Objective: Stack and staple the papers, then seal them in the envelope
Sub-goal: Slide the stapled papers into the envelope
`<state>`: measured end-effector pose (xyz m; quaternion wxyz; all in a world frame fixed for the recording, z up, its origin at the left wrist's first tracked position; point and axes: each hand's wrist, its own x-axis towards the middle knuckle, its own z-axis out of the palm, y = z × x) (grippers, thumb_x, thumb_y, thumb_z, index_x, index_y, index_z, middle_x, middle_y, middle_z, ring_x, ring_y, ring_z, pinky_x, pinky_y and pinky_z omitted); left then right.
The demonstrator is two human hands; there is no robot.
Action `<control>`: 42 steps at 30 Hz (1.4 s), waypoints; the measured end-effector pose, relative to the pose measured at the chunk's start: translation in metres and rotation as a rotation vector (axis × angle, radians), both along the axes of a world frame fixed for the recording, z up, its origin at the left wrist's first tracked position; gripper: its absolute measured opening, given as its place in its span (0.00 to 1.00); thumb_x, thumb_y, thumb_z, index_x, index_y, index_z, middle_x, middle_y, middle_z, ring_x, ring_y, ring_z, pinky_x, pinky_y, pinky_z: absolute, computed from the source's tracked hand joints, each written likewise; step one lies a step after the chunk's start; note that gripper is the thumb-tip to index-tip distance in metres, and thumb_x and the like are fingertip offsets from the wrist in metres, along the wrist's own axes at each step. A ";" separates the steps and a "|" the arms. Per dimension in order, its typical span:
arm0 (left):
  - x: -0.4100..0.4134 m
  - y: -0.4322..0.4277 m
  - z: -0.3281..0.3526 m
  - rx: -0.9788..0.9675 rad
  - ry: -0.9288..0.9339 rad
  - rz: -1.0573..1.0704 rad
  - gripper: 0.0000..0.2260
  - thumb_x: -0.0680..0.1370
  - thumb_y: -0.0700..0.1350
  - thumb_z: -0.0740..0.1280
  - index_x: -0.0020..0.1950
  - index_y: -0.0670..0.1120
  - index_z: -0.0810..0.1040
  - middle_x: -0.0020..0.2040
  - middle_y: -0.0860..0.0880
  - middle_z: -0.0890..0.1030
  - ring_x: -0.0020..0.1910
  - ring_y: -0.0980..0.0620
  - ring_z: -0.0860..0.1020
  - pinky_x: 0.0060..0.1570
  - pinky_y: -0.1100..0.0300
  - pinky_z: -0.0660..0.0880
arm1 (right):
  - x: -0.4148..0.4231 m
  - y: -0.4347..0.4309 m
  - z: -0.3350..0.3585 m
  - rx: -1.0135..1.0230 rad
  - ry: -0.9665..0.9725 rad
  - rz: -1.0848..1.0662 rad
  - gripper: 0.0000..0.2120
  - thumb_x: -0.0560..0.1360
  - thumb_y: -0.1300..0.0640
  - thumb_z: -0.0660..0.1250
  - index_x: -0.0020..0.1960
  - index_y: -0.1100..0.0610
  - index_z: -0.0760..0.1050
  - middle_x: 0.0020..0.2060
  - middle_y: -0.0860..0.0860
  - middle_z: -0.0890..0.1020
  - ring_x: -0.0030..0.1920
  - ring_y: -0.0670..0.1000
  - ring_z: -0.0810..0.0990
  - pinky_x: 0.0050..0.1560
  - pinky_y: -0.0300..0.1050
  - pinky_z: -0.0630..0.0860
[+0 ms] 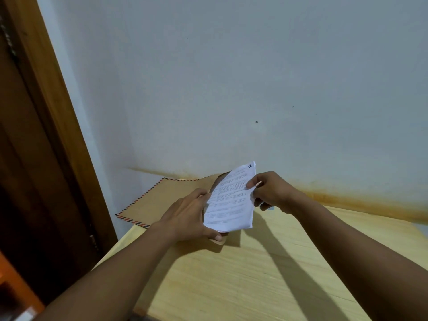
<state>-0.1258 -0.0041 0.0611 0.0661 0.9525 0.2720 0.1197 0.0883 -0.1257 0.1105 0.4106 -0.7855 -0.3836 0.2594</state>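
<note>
Right hand (271,191) pinches the right edge of a white printed paper stack (231,200); left hand (185,216) grasps the mouth of the brown stripe-bordered paper envelope (166,200) beneath it, at the far left corner of the yellow wooden worktop (254,274).

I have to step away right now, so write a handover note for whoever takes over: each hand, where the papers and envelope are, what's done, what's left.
Left hand: grips the papers at their left edge, thumb under the bottom corner.
Right hand: pinches their right edge.
Papers: one stack, held tilted over the brown envelope, which lies on the table by the wall; its mouth seems open behind the stack.
Done: stacked. Stapled: cannot tell.
Left: slide the papers in, seal the envelope.
</note>
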 end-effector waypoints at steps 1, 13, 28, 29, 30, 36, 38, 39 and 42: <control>0.000 0.001 0.001 0.006 0.004 0.001 0.54 0.58 0.75 0.74 0.76 0.49 0.66 0.73 0.58 0.66 0.62 0.51 0.76 0.58 0.52 0.76 | -0.001 0.001 -0.002 0.025 0.051 -0.031 0.11 0.75 0.74 0.61 0.53 0.67 0.78 0.35 0.60 0.79 0.27 0.54 0.79 0.28 0.44 0.77; 0.001 -0.005 0.001 -0.009 -0.028 -0.050 0.51 0.58 0.76 0.74 0.73 0.49 0.70 0.69 0.59 0.69 0.56 0.53 0.78 0.54 0.52 0.78 | -0.041 0.035 -0.020 -0.099 0.088 0.113 0.15 0.76 0.71 0.55 0.56 0.63 0.77 0.36 0.65 0.85 0.30 0.60 0.80 0.33 0.47 0.80; -0.007 -0.001 -0.001 -0.066 -0.162 -0.025 0.49 0.57 0.75 0.75 0.71 0.48 0.74 0.69 0.59 0.72 0.60 0.54 0.77 0.58 0.54 0.77 | -0.021 0.035 -0.048 0.298 -0.085 -0.450 0.14 0.74 0.44 0.67 0.47 0.54 0.72 0.42 0.49 0.79 0.47 0.55 0.79 0.50 0.52 0.77; -0.007 -0.001 0.000 -0.071 -0.174 -0.024 0.49 0.58 0.74 0.76 0.71 0.48 0.74 0.69 0.58 0.72 0.62 0.54 0.76 0.59 0.54 0.77 | -0.018 0.030 -0.051 0.257 0.051 -0.403 0.18 0.73 0.38 0.67 0.46 0.53 0.71 0.42 0.48 0.77 0.47 0.55 0.77 0.50 0.51 0.76; -0.007 -0.001 0.000 -0.074 -0.179 -0.023 0.49 0.58 0.74 0.76 0.71 0.48 0.74 0.70 0.58 0.72 0.63 0.54 0.76 0.60 0.54 0.77 | -0.015 0.025 -0.056 0.211 0.172 -0.320 0.21 0.73 0.34 0.66 0.46 0.53 0.72 0.41 0.47 0.75 0.46 0.54 0.75 0.48 0.49 0.74; -0.006 -0.004 -0.004 -0.073 -0.142 -0.022 0.50 0.57 0.75 0.74 0.72 0.48 0.73 0.69 0.57 0.74 0.61 0.53 0.77 0.58 0.52 0.78 | -0.028 0.010 -0.071 0.038 0.235 0.096 0.22 0.81 0.44 0.61 0.40 0.59 0.80 0.34 0.55 0.83 0.35 0.47 0.81 0.50 0.49 0.74; -0.006 -0.007 -0.006 -0.071 -0.142 -0.032 0.50 0.57 0.78 0.72 0.72 0.50 0.73 0.67 0.58 0.75 0.60 0.54 0.77 0.57 0.52 0.78 | -0.030 0.009 -0.067 0.077 0.197 0.144 0.21 0.83 0.49 0.61 0.37 0.61 0.76 0.30 0.56 0.78 0.30 0.50 0.79 0.49 0.53 0.77; -0.006 -0.009 -0.008 -0.074 -0.139 -0.040 0.50 0.57 0.79 0.70 0.72 0.51 0.73 0.67 0.59 0.76 0.59 0.56 0.78 0.56 0.53 0.78 | -0.031 0.008 -0.065 0.082 0.210 0.149 0.21 0.82 0.49 0.61 0.36 0.61 0.73 0.27 0.56 0.75 0.27 0.52 0.77 0.47 0.53 0.78; -0.007 -0.019 -0.011 -0.132 -0.108 -0.032 0.44 0.57 0.81 0.69 0.66 0.58 0.71 0.60 0.61 0.78 0.48 0.58 0.78 0.48 0.55 0.78 | -0.036 0.002 -0.059 0.032 0.211 0.176 0.21 0.82 0.47 0.63 0.33 0.57 0.69 0.23 0.52 0.65 0.22 0.51 0.65 0.31 0.47 0.76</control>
